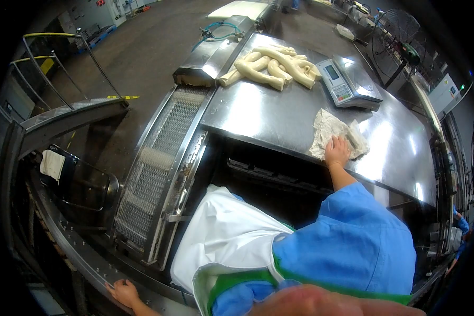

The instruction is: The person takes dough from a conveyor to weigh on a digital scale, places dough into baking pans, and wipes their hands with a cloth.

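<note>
My right hand [337, 151] lies on a crumpled off-white cloth [326, 129] near the front edge of a shiny steel table [258, 113]. Its fingers are stretched out over the fabric, pressing on it rather than wrapped round it. Low on the left, my left hand [123, 293] rests on a dark metal rail [84, 263], fingers loosely extended and holding nothing. Beyond the cloth stands a digital scale [347, 84] with a keypad and a small display. A pile of thick, pale dough ropes [268, 66] lies at the table's far left.
A narrow wire-mesh conveyor [158, 152] runs along the table's left side, under a steel housing [210, 58]. Farther left are a black folding chair [79, 179] with a cloth on it and steps with a handrail [50, 34]. A large fan [400, 39] stands back right.
</note>
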A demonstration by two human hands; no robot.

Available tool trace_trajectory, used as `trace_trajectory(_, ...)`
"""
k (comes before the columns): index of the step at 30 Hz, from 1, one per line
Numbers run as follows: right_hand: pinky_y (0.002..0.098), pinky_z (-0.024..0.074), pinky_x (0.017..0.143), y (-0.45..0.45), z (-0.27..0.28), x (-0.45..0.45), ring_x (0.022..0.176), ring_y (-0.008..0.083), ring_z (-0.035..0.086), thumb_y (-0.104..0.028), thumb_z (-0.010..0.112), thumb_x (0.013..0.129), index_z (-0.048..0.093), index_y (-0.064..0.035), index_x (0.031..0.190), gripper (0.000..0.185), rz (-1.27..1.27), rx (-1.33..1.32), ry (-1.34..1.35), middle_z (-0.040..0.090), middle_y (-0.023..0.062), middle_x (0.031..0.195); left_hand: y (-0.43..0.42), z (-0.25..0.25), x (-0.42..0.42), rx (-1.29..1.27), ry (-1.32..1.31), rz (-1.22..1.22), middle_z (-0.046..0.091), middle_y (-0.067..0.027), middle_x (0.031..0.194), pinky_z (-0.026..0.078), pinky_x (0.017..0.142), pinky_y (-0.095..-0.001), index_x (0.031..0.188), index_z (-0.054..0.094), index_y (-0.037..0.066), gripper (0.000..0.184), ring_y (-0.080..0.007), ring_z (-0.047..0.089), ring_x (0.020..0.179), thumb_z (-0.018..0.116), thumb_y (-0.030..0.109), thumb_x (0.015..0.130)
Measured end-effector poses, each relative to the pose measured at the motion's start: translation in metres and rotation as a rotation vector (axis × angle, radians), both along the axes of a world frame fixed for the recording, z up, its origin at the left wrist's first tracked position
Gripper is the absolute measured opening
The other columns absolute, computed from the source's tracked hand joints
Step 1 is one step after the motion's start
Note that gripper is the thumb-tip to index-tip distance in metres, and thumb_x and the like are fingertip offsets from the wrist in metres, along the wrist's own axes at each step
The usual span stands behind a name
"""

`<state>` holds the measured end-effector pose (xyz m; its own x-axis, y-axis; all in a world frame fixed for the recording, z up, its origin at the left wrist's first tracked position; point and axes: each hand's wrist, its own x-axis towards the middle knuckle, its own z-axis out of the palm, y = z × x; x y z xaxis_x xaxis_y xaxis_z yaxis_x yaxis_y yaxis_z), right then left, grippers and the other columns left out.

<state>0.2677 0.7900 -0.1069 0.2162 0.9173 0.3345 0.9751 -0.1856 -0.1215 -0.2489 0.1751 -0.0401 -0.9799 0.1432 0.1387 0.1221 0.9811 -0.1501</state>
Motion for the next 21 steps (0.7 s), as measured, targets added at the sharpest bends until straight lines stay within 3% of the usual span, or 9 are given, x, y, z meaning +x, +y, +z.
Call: trace_trajectory(21,0.0492,0.0259,0.109,0.0018,-0.0045,0.002,0.134,0.0247,0.037,-0.036,0.051,0.088,0.059,-0.0251,0.124,0.038,0.016,0.042,0.008,0.05,0.0021,0.139,-0.0024,-0.0013,-0.0018,0.017,-0.013,-0.007,0.066,-0.0052,0.111,0.033,0.108,-0.0413,0.086,0.071,0.007,0.013,-0.0306,0.033,0.137,0.07,0.013,0.075)
